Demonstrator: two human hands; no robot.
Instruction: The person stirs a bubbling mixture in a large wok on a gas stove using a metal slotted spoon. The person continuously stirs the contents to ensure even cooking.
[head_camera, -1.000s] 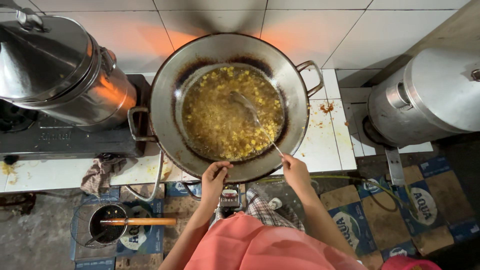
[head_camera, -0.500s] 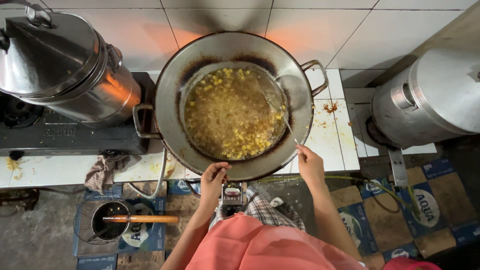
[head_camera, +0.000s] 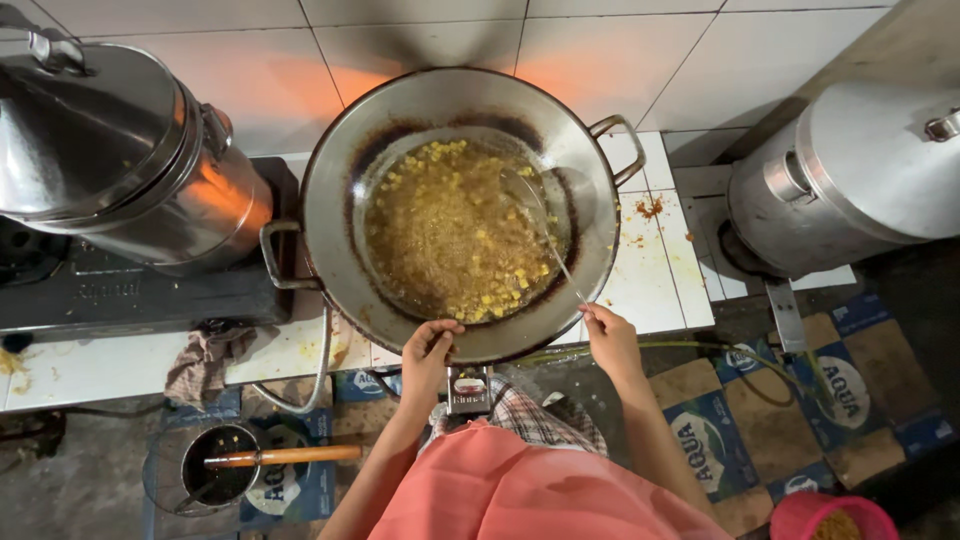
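Since before, your right hand (head_camera: 610, 340) pinching the skimmer (head_camera: 540, 225) swung it rightward, while your left hand (head_camera: 428, 350) grips the wok (head_camera: 330, 190) rim, steadying it.

I log the wok (head_camera: 340, 200) as dull grey metal, dark-scorched inside, its oil glossy, with a thin shiny metal skimmer (head_camera: 545, 235). Two polished steel pots (head_camera: 110, 160) (head_camera: 860, 170), glossy white tiled table (head_camera: 650, 270), rumpled matt cloth rag (head_camera: 200, 360), smooth wooden handle (head_camera: 280, 456).
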